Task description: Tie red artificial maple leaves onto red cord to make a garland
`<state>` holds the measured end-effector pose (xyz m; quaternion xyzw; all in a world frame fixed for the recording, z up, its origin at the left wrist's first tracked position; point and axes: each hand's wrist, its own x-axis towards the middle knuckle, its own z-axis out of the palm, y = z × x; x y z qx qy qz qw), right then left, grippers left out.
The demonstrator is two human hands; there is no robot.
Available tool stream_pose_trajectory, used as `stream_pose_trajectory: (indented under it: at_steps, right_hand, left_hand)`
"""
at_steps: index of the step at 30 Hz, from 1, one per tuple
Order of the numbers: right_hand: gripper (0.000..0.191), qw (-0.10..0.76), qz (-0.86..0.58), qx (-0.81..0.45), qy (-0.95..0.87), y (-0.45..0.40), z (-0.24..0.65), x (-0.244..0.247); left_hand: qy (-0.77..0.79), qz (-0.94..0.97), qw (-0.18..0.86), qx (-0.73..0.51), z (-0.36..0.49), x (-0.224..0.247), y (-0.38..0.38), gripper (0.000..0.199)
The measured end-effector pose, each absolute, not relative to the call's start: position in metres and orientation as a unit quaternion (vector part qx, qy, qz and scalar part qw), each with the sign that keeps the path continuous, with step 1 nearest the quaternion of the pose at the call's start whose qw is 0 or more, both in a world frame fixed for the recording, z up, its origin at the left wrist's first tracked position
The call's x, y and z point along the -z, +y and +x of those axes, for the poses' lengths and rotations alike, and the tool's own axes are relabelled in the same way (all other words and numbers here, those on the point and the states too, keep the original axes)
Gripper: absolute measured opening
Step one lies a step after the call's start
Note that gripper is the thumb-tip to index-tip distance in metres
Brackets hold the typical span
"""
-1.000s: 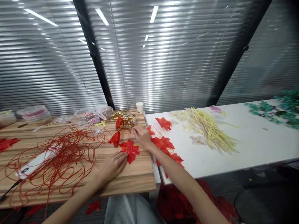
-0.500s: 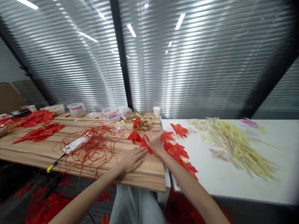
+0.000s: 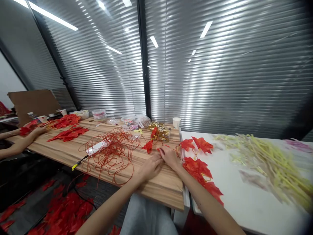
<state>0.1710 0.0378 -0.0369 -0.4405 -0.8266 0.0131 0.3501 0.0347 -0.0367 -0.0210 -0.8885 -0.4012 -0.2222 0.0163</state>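
Observation:
Near the right end of the wooden table, my left hand (image 3: 152, 167) and my right hand (image 3: 169, 157) meet, fingertips together. Beneath my right fingers a little of a red artificial maple leaf (image 3: 160, 148) shows; the rest is covered by the hands. My right fingers are bent closed on it. The left fingers are also drawn together, and what they pinch is hidden. Just beyond lie a red leaf (image 3: 148, 147) and another folded red leaf (image 3: 154, 133) on a cord. Right of my hands, several joined red leaves (image 3: 198, 168) spread over the white table.
A tangle of red cord (image 3: 114, 147) lies left over a white power strip (image 3: 96, 148). Behind are gold packets (image 3: 161, 130), a paper cup (image 3: 176, 122) and plastic tubs (image 3: 99, 114). Yellow strips (image 3: 266, 163) cover the right table. Another person's hands (image 3: 36, 132) handle red leaves at far left.
The view has swung left, bringing the other person's arms and a cardboard sheet into sight. My left hand has risen from lying flat on the table to meet my right fingertips.

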Motion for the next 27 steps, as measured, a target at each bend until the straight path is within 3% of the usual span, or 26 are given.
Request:
stream_pose_trajectory:
  at_steps: [16, 22, 27]
  right_hand:
    - [0.018, 0.387, -0.453, -0.034, -0.803, 0.04, 0.171, 0.037]
    - [0.017, 0.392, -0.446, -0.039, -0.804, 0.041, 0.173, 0.036]
    - [0.016, 0.396, -0.457, -0.049, -0.795, 0.043, 0.173, 0.034]
  left_hand:
    - [-0.384, -0.905, 0.173, 0.063, 0.039, 0.014, -0.036, 0.023]
    - [-0.366, -0.9, 0.235, 0.025, 0.016, -0.04, -0.031, 0.035]
    - [-0.412, -0.856, 0.312, -0.027, -0.069, -0.102, 0.002, 0.032]
